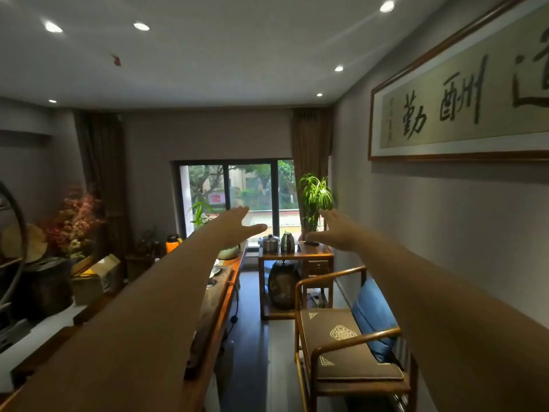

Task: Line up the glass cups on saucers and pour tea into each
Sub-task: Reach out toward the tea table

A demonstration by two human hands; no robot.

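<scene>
Cups and saucers are not discernible. Left hand (237, 226) and right hand (335, 231), mid-frame, stretch forward with each grip spread flat, holding nothing, above the long table (221, 295) at lower left.

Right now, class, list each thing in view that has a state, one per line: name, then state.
left hand: open, flat, holding nothing
right hand: open, flat, holding nothing
ceiling lights: on
curtains: drawn aside
kettle: upright, lid on
armchair: unoccupied
</scene>
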